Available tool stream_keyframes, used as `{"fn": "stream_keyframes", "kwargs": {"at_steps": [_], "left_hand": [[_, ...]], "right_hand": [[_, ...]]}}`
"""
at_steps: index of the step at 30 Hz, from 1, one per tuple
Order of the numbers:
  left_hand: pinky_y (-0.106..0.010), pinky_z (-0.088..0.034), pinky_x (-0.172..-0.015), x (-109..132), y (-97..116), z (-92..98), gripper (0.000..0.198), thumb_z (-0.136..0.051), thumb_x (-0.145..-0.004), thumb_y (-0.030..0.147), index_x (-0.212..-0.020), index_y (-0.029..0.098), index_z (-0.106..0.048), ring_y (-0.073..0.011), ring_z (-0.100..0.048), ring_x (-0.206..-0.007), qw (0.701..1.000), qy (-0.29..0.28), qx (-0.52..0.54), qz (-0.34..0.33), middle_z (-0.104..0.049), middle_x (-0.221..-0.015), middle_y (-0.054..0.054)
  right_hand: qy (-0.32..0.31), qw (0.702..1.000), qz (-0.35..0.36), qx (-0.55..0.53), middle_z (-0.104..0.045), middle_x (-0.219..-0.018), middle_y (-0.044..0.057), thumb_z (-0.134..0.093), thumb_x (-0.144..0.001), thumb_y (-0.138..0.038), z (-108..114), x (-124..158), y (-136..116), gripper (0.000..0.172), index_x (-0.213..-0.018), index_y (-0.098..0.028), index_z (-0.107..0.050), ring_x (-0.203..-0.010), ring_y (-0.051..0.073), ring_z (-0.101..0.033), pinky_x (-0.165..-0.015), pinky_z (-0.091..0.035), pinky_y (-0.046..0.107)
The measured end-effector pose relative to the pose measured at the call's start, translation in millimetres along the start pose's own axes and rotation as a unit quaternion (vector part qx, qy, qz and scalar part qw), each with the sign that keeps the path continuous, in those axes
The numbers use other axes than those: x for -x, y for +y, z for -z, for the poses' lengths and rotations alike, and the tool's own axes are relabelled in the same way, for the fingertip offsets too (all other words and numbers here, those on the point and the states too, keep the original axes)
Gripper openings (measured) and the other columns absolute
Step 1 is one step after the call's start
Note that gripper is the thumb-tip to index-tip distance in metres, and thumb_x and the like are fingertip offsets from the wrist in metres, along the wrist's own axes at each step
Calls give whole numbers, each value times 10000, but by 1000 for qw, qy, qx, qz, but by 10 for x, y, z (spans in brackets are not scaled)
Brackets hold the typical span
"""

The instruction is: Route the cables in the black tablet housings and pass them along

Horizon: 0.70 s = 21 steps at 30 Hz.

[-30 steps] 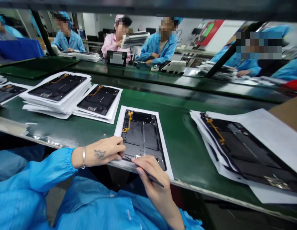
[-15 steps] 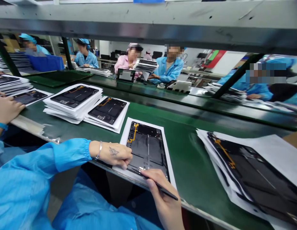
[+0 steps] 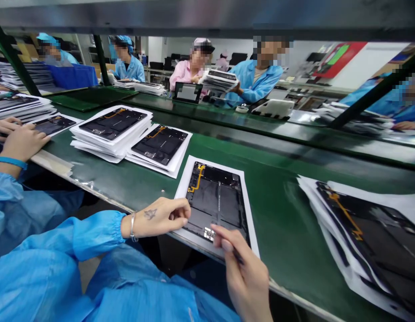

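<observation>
A black tablet back housing (image 3: 207, 197) with an orange flex cable (image 3: 200, 179) lies on a white sheet (image 3: 252, 232) at the bench's front edge. Over its lower left edge is my left hand (image 3: 160, 217), loosely closed, thumb and forefinger curled toward each other and nothing visible between them. My right hand (image 3: 242, 264) is closed around black tweezers (image 3: 238, 256), mostly covered by the fingers. The fingertips are close to a small silvery part (image 3: 209, 233) at the housing's lower end. Whether the tips touch it is hidden.
Left of the housing stand a tall stack of housings and paper (image 3: 111, 129) and a lower stack (image 3: 160, 145). Another stack (image 3: 371, 232) is at the right. A co-worker's hands (image 3: 23, 141) are at far left. A metal beam (image 3: 207, 15) crosses overhead; people sit across the bench.
My left hand has drawn back a little from the housing, its fingers more curled. The tweezers' shaft, plainly visible before, is now mostly behind my right fingers. The camera view has shifted.
</observation>
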<state>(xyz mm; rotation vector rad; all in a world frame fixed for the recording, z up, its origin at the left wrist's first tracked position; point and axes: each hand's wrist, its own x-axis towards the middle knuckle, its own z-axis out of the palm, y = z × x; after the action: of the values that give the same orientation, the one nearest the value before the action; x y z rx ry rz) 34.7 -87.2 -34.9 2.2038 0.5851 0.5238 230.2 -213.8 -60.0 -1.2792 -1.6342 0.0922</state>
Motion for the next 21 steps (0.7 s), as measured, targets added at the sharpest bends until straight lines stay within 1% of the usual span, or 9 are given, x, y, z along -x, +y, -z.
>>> {"fn": "stream_keyframes", "kwargs": {"at_steps": [3, 5, 9, 12, 14, 15, 17, 19, 21], "left_hand": [[-223, -478, -703, 19, 47, -8, 120, -533, -923, 200, -1039, 198, -566, -113, -613, -738, 999, 13, 36, 10, -638, -821, 22], [-222, -478, -696, 19, 83, 3, 144, -534, -913, 187, -1054, 199, -557, -113, -617, -738, 998, 14, 60, 7, -636, -818, 25], [-207, -459, -675, 10, 107, 10, 224, -517, -866, 110, -1070, 203, -519, -93, -585, -695, 997, 17, 81, 9, -607, -786, 47], [-199, -446, -670, 16, 85, -6, 226, -528, -859, 94, -1058, 198, -507, -83, -567, -677, 997, 20, 74, 18, -588, -765, 58], [-202, -453, -682, 36, 62, -24, 219, -544, -890, 115, -1093, 194, -519, -87, -584, -695, 998, 29, 60, 18, -606, -776, 53], [-206, -464, -699, 50, 49, -35, 218, -549, -914, 136, -1124, 192, -529, -92, -601, -719, 998, 43, 51, 14, -624, -797, 45], [-214, -485, -733, 82, 21, -57, 194, -566, -957, 194, -1151, 194, -567, -101, -631, -771, 995, 91, 28, -4, -661, -860, 21], [-219, -490, -743, 110, -1, -77, 110, -592, -973, 240, -1066, 194, -630, -107, -640, -791, 989, 146, -4, -26, -682, -889, 5], [-220, -487, -733, 128, -9, -90, 80, -614, -971, 244, -947, 189, -666, -109, -639, -780, 983, 176, -39, -44, -696, -869, 1]], "right_hand": [[-52, 991, 74, 101, -677, -917, 50, -490, -958, -77, -100, -111, -60, 302, -1174, -216, -648, -818, 191, -599, -692, -459, 322], [-74, 981, 92, 154, -670, -930, 66, -480, -942, -52, -185, -173, -92, 270, -1090, -195, -653, -819, 206, -546, -676, -404, 340], [-103, 972, 93, 188, -636, -878, 65, -460, -888, 2, -306, -234, -118, 252, -903, -188, -625, -810, 215, -475, -670, -346, 348], [-113, 975, 77, 178, -614, -853, 60, -484, -889, -10, -346, -235, -104, 219, -876, -184, -617, -820, 211, -465, -688, -349, 345], [-105, 979, 65, 159, -609, -838, 55, -512, -917, -50, -365, -226, -89, 177, -861, -183, -614, -818, 206, -466, -695, -353, 344], [-99, 982, 59, 148, -608, -829, 50, -522, -927, -66, -373, -222, -81, 165, -857, -184, -615, -813, 202, -467, -695, -354, 342], [-88, 988, 40, 121, -614, -814, 41, -534, -931, -72, -387, -217, -69, 160, -854, -185, -618, -798, 194, -472, -698, -358, 339], [-80, 992, 19, 91, -626, -808, 35, -546, -920, -54, -392, -219, -62, 164, -858, -184, -624, -787, 187, -483, -705, -365, 336], [-73, 995, 3, 68, -636, -804, 32, -555, -912, -39, -390, -224, -61, 171, -852, -182, -626, -779, 182, -490, -707, -372, 333]]}}
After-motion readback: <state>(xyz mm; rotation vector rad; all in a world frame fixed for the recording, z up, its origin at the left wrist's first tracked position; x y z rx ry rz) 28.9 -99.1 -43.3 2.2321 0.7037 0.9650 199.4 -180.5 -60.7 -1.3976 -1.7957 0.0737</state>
